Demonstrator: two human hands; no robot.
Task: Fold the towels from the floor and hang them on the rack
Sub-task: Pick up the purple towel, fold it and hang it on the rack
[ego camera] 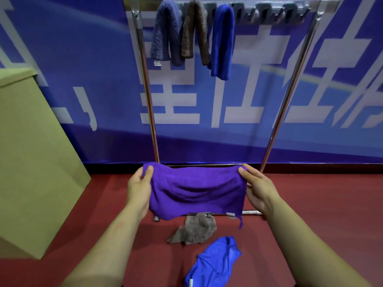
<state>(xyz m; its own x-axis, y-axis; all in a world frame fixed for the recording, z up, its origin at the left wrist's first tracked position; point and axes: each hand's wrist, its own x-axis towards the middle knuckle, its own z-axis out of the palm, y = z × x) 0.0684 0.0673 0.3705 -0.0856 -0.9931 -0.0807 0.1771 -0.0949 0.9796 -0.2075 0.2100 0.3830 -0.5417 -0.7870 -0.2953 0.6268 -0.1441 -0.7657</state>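
Left hand and right hand are pinching the purple towel's upper corners, holding it stretched between them above the floor, long axis running left–right, below the rack.

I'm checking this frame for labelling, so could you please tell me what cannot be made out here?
- Head view: the rack's front base bar is mostly hidden by the purple towel.
- Part of the brown towel on the floor sits behind the purple towel's lower edge.
- The blue floor towel is cut off by the bottom edge.
- The white tag on it is too small to read.
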